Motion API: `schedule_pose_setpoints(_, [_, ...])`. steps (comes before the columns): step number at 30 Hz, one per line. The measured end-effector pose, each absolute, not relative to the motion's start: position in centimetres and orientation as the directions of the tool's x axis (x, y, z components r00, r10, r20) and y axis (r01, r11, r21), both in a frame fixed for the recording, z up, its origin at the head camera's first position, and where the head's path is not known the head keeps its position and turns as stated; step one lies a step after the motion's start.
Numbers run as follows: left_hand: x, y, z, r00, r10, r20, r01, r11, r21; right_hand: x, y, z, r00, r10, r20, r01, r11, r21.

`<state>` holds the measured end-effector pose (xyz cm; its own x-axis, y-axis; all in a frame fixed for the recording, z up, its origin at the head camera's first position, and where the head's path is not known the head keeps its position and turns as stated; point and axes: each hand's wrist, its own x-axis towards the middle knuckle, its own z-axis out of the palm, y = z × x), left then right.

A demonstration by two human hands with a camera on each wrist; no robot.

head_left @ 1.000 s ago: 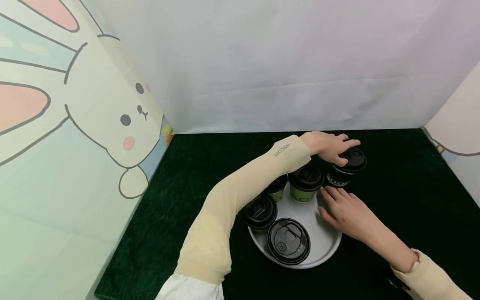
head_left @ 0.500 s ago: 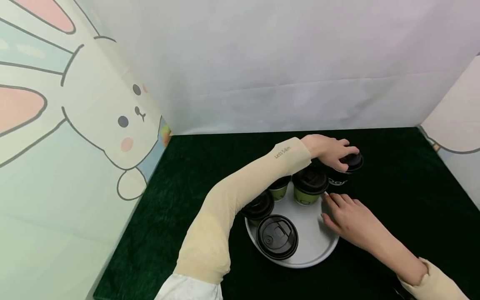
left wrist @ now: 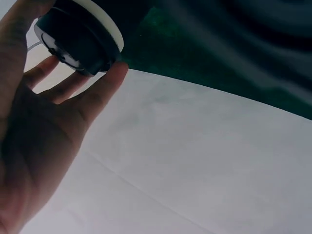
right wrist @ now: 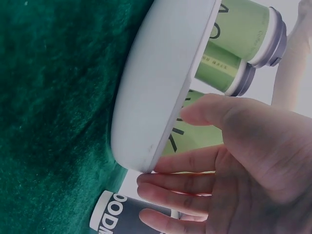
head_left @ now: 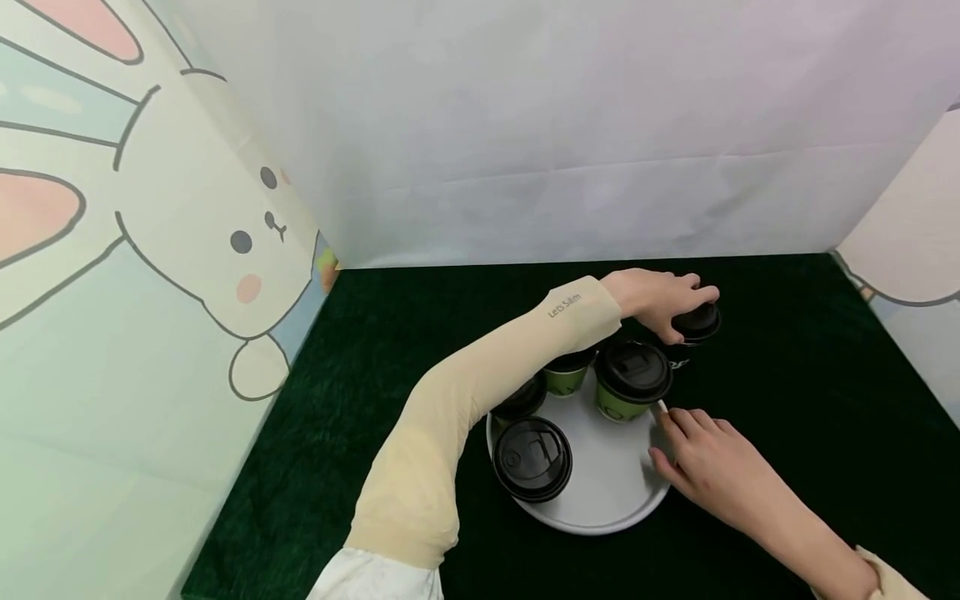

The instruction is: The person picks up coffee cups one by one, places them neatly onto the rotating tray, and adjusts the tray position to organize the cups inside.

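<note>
My left hand [head_left: 652, 302] reaches across to the back right and grips a black paper coffee cup [head_left: 699, 321] at its lid, thumb on one side and fingers on the other. The left wrist view shows the fingertips [left wrist: 117, 70] against the dark lid. White lettering shows on this cup in the right wrist view, where it stands beyond the tray. My right hand [head_left: 708, 462] rests at the right rim of a round pale tray [head_left: 611, 500], fingers straight, thumb over the edge. On the tray, a green lidded cup [head_left: 622, 408] stands near that hand.
Several lidded cups stand on the tray, among them a front-left cup [head_left: 532, 460] and a back cup [head_left: 566, 379]. My left sleeve [head_left: 495, 367] crosses above them and hides part of the left ones. The dark green cloth [head_left: 397, 317] meets a white backdrop [head_left: 570, 133].
The tray has turned: its front cup moved left and its back green cup moved right, with my right hand shifting slightly towards me. My left hand has closed on the black cup's lid.
</note>
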<state>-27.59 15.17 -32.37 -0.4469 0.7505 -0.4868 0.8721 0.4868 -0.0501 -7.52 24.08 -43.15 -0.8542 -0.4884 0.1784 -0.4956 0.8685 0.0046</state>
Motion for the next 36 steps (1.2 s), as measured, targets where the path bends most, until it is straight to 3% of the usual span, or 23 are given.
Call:
schedule_pose_setpoints(13, [-28.2,12.2,-29.8,-0.378,0.896,-0.233,0.916,0.399,0.049,-6.4,24.0,-42.8,-0.832,-0.516,0.206,-0.527,0.85,0.002])
schedule_pose_setpoints(18, [-27.3,9.9,-27.7,-0.406,0.907,-0.113,0.914,0.405,-0.032,-6.4,24.2,-42.8,-0.824,-0.529,0.203,-0.54,0.842,0.006])
schedule_pose_setpoints(25, [-25.1,6.2,-24.8,-0.396,0.913,0.098,0.896,0.407,-0.177,-6.6,24.4,-42.7,-0.821,-0.535,0.199,-0.546,0.838,0.002])
schedule_pose_setpoints(29, [-23.4,4.2,-23.5,-0.353,0.915,0.197,0.891,0.393,-0.228,-6.8,24.5,-42.6,-0.826,-0.534,0.181,-0.544,0.839,-0.003])
schedule_pose_setpoints(36, [-20.2,0.8,-23.0,-0.23,0.912,0.341,0.929,0.309,-0.202,-7.0,24.6,-42.6,-0.821,-0.543,0.175,-0.554,0.832,-0.018])
